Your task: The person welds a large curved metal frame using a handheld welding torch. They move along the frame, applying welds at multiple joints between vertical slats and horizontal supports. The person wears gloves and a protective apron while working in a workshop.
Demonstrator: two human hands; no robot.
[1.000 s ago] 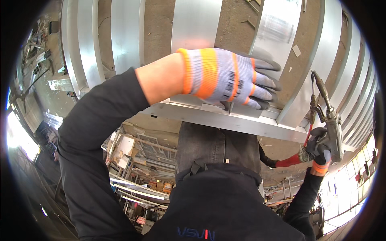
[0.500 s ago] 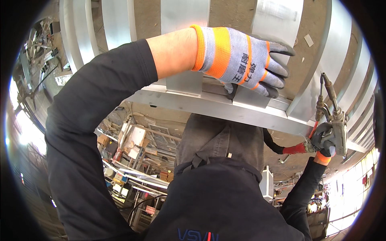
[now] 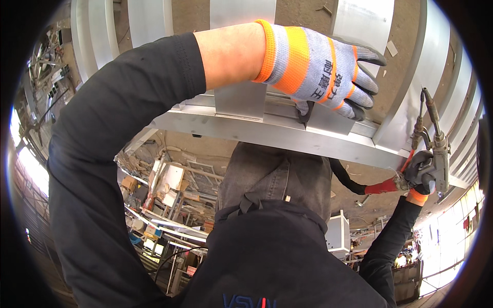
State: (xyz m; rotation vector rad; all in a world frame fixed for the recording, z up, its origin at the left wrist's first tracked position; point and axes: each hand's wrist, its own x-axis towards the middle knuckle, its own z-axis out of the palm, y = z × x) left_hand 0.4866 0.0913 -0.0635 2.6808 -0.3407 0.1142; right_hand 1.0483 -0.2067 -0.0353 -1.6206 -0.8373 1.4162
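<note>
I saw the left hand (image 3: 328,69), grey-and-orange gloved, spread open over a flat silver metal bar (image 3: 328,122) — at right, the right hand (image 3: 420,170) gripped a grey metal gun-shaped tool (image 3: 440,159).

Below me I saw a brown, dusty floor (image 3: 303,23) with debris on it, one small pale scrap (image 3: 392,49) among the rest. Off to my left lay a jumble of metal pieces (image 3: 49,77), and near it daylight glared through a bright opening (image 3: 33,172) (too washed out for me to see beyond). A white board (image 3: 172,177) and a brown box (image 3: 129,182) sat amid clutter; to my right, a paned window (image 3: 452,241) blazed.
</note>
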